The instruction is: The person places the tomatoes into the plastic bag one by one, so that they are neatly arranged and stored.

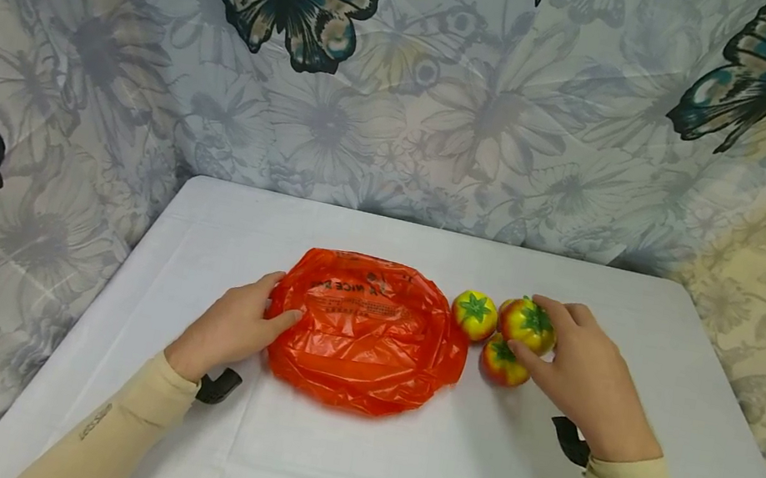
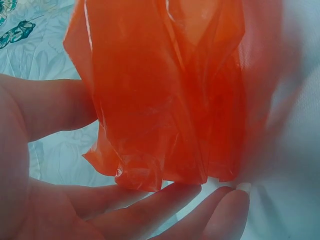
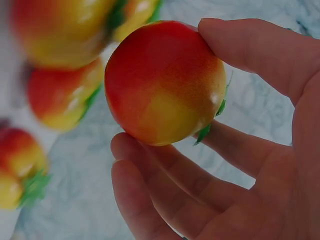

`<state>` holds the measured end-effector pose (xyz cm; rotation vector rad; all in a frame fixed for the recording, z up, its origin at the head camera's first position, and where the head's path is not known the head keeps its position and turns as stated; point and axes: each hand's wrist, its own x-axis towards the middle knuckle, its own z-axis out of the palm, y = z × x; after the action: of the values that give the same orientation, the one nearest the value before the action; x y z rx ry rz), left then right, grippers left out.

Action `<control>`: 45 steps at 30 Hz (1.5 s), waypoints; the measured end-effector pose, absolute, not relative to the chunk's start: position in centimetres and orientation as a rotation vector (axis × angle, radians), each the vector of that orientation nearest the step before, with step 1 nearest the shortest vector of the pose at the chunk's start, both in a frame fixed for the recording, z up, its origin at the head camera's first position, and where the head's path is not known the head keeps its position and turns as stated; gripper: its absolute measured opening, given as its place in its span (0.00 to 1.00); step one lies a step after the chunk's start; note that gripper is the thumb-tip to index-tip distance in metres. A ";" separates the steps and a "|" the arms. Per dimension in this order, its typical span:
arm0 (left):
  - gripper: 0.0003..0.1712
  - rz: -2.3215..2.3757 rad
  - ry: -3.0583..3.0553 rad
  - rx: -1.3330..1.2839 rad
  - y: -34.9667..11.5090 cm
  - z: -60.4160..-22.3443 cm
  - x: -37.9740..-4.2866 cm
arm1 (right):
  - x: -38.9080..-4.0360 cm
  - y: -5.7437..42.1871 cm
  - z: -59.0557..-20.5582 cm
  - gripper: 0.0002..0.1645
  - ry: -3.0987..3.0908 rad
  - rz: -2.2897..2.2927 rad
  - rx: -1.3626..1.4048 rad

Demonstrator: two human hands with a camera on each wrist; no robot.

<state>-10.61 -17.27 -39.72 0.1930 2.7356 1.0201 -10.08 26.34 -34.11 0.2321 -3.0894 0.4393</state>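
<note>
A crumpled red plastic bag (image 1: 366, 338) with dark printing stands on the white table. At its left side, my left hand (image 1: 234, 328) grips it, thumb on the near face and fingers round the edge; the left wrist view shows the folded plastic (image 2: 150, 100) between thumb and fingers. My right hand (image 1: 587, 383) holds a red-and-yellow tomato (image 3: 162, 85) with a green leafy top between thumb and fingertips. Beside the bag's right edge sits a yellower tomato (image 1: 473, 315), and a redder tomato (image 1: 503, 364) lies just below the held one.
A white cloth covers the table (image 1: 328, 475). Behind it hangs a grey floral backdrop (image 1: 494, 122) printed with large butterflies. Black wrist straps (image 1: 219, 387) show at both sleeves.
</note>
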 end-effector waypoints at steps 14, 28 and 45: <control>0.42 1.049 2.741 0.171 -17.4 -40.1 -10.7 | -13.4 17.9 -34.0 0.41 -3.096 0.442 0.499; 0.40 1.054 2.737 0.143 -17.3 -40.1 -10.8 | -16.3 9.3 -35.0 0.39 -3.163 0.463 0.796; 0.35 1.076 2.735 0.138 -17.2 -40.3 -11.1 | -18.6 4.8 -37.8 0.41 -3.197 0.453 0.885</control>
<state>-11.12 -17.18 -40.27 0.1379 2.7352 1.0757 -18.58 4.82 -37.83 0.8852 -3.1965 0.4530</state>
